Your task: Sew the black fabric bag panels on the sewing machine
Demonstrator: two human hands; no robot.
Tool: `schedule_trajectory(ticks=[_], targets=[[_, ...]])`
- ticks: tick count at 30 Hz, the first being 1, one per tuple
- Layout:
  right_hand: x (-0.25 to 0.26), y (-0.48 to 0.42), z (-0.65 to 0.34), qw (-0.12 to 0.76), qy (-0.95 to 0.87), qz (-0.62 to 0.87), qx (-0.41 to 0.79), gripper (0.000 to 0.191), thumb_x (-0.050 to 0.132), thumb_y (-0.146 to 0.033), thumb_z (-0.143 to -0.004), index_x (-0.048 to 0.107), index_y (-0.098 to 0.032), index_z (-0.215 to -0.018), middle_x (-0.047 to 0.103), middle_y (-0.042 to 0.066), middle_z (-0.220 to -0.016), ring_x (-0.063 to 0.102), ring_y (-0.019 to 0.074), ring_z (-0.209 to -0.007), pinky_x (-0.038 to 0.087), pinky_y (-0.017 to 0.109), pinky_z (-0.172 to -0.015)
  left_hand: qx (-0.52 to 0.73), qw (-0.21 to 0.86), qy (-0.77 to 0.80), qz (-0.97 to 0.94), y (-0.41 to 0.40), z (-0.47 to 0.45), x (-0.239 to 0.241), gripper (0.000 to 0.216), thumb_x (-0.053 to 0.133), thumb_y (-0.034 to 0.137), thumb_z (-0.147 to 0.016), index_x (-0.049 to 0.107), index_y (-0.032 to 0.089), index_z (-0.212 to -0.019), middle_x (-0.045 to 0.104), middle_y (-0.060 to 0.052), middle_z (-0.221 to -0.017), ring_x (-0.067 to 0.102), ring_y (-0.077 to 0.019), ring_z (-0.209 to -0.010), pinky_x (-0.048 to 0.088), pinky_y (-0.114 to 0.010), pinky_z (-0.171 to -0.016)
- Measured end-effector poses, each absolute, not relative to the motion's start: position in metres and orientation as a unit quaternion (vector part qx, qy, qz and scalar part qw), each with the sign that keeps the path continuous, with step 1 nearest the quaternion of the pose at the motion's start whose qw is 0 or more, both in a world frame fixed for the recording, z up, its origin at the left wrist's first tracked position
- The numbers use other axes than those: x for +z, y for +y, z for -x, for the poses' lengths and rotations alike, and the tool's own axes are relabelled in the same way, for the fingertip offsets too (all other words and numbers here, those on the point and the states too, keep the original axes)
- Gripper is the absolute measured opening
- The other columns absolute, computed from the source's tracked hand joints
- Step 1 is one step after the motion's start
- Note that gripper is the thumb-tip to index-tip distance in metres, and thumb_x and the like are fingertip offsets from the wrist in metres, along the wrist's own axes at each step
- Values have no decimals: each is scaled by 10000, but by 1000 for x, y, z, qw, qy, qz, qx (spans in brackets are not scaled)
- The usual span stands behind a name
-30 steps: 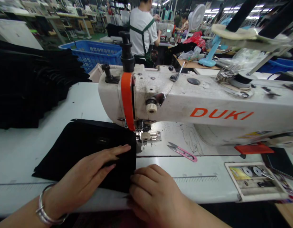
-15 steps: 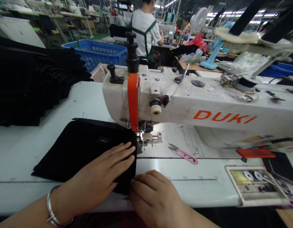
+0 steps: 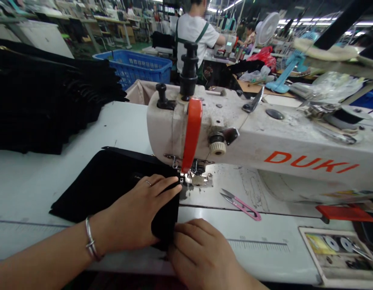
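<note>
A black fabric piece (image 3: 92, 185) with rounded corners lies on the sewing machine's white bed, its right edge at the presser foot (image 3: 184, 177). Flat on top of it rests my left hand (image 3: 138, 213), fingers stretched toward the foot and partly covering a small label (image 3: 138, 176). My right hand (image 3: 201, 251) is closed on the near right corner of the fabric, with its fingertips hidden. The white sewing machine (image 3: 234, 133) has an orange strip (image 3: 192, 135) down its front. To the right of the foot lie pink-handled thread snips (image 3: 241, 204).
A tall stack of black fabric pieces (image 3: 38, 100) stands at the left. Behind it is a blue plastic basket (image 3: 138, 66). A tray with bobbins (image 3: 334, 251) is set in the table at the right. Another person (image 3: 192, 36) works beyond the machine.
My left hand has slid forward and now covers part of the label. My right hand keeps its hold on the corner. The whole view has shifted slightly, so the machine appears farther right.
</note>
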State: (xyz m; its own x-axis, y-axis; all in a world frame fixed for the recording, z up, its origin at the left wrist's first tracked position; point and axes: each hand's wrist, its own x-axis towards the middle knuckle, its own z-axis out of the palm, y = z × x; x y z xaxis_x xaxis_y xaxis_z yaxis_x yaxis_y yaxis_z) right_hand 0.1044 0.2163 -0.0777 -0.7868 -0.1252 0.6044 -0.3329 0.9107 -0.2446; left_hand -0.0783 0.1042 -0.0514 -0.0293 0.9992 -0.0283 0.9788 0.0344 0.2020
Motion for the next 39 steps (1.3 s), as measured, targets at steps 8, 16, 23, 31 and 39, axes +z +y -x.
schedule_trajectory(ticks=[8,16,23,31,39], targets=[[-82,223,-100,288,-933,-83,198,260,452,-113,-1044,676,-131,-913,723,66,-916,666,197,-1036,532,315,-844,82,35,698,-711,113,90,-54,772,710,309,-740,462,145,-1453,494,-162,-1473,479,-382,-1297,375,-572,-1116],[-86,220,-110,290,-926,-35,241,238,460,-181,-1066,693,-162,-1019,744,60,-1027,652,178,-1028,533,325,-847,96,-58,630,-769,81,68,-69,473,451,0,-906,561,117,-1351,619,-83,-1380,516,-240,-1328,411,-423,-1172],[-79,218,-125,212,-938,-7,274,216,467,-187,-1054,681,-182,-1022,694,52,-921,577,192,-865,473,348,-775,223,-38,634,-740,67,66,-76,329,441,89,-1019,610,187,-1283,673,-50,-1280,589,-173,-1241,510,-333,-1080],[-78,217,-125,206,-937,2,281,170,514,-156,-1016,681,-185,-1013,676,46,-928,562,198,-884,452,361,-801,235,-21,665,-708,69,63,-71,282,516,109,-1002,658,227,-1215,694,-23,-1172,636,-179,-1083,524,-344,-998],[-78,212,-121,221,-913,142,311,170,756,-277,-898,712,-219,-1051,645,39,-962,542,232,-912,433,390,-798,300,-23,712,-635,75,59,-64,150,508,166,-1016,614,208,-1114,684,-33,-1073,656,-183,-1014,543,-343,-940]])
